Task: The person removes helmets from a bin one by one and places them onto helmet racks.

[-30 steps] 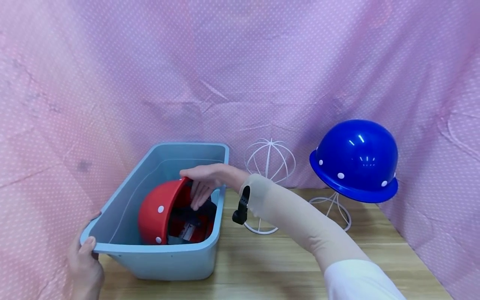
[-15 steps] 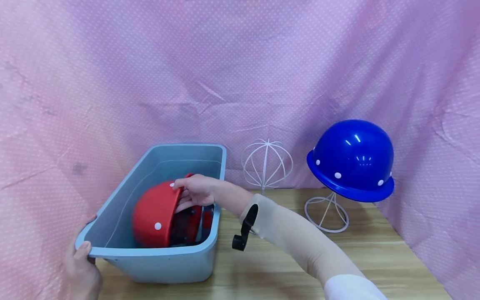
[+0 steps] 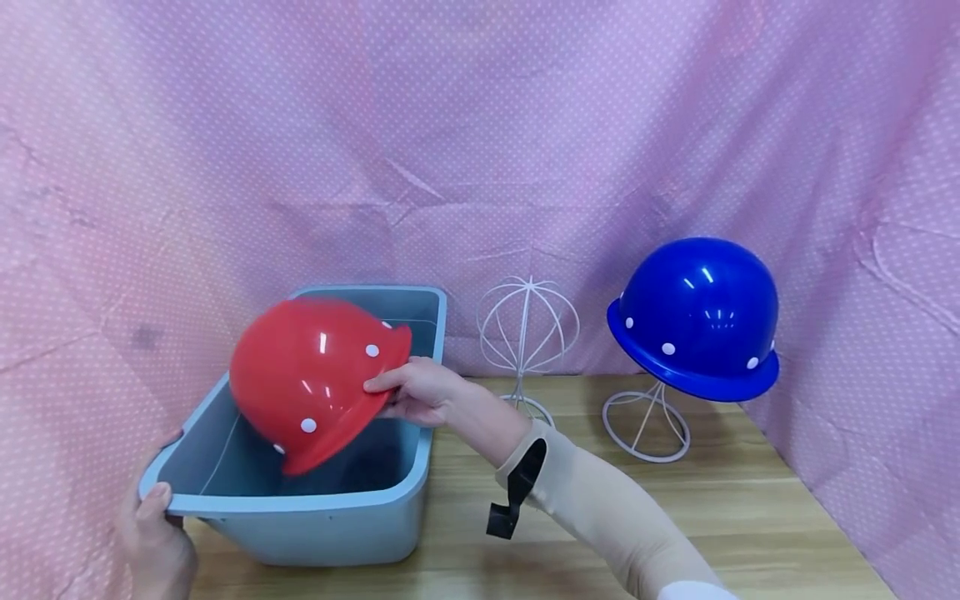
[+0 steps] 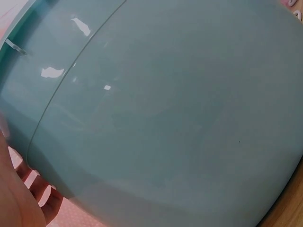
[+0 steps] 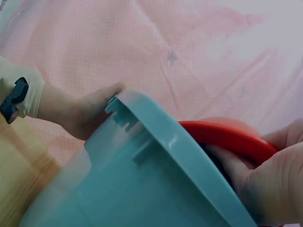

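A red hard hat (image 3: 300, 358) with white dots is tilted over the opening of a grey-blue plastic bin (image 3: 360, 500). My right hand (image 3: 420, 392) pinches its brim, thumb on top and the other fingers under it; the right wrist view shows the red brim (image 5: 227, 135) between thumb and fingers of that hand (image 5: 270, 175). With my left hand (image 3: 157, 533) I grip the bin's near left rim corner. In the left wrist view, the curled fingers of this hand (image 4: 28, 189) lie at the bin's wall (image 4: 156, 109). The hard hat hides much of the bin's inside.
A white wire stand (image 3: 528, 325) is on the wooden table (image 3: 570, 517), right of the bin. Farther right, a blue hard hat (image 3: 697, 317) sits tilted on a second wire stand (image 3: 647, 425). A pink dotted curtain (image 3: 480, 125) hangs behind and at both sides.
My right hand has taken hold of the red hard hat's brim and raised the hat from inside the bin to above its rim, turning the dome upward. My left hand has kept its grip.
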`<state>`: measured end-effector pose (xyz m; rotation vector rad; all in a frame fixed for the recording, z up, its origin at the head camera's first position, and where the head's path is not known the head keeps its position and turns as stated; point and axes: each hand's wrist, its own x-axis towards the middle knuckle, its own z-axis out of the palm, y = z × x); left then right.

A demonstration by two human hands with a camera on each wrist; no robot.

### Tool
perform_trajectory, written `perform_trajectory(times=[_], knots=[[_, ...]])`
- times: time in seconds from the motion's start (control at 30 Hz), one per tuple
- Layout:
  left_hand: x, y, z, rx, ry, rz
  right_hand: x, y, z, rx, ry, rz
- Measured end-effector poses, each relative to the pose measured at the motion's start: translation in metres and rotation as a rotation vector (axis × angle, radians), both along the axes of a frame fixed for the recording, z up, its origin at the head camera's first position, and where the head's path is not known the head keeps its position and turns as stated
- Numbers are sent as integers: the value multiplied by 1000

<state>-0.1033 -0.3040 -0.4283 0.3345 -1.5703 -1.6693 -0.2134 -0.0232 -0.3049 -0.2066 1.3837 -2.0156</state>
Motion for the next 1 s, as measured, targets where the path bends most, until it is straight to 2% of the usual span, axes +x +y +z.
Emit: perform_trajectory(times=[0.2, 0.33, 0.57, 0.73, 0.87, 1.0], knots=[[1, 1, 0, -49, -69, 15, 8, 12, 3, -71, 74, 3], [2, 1, -1, -56, -78, 21, 12, 19, 3, -139, 111, 24], [2, 2, -4, 14, -3, -10, 16, 30, 4, -204, 217, 7], [2, 1, -5, 3, -30, 2, 17, 36, 7, -257, 296, 7], [2, 1, -5, 34, 19, -9, 18, 41, 9, -314, 353, 6], [1, 1, -6, 31, 31, -12, 19, 46, 11, -389, 406, -17]])
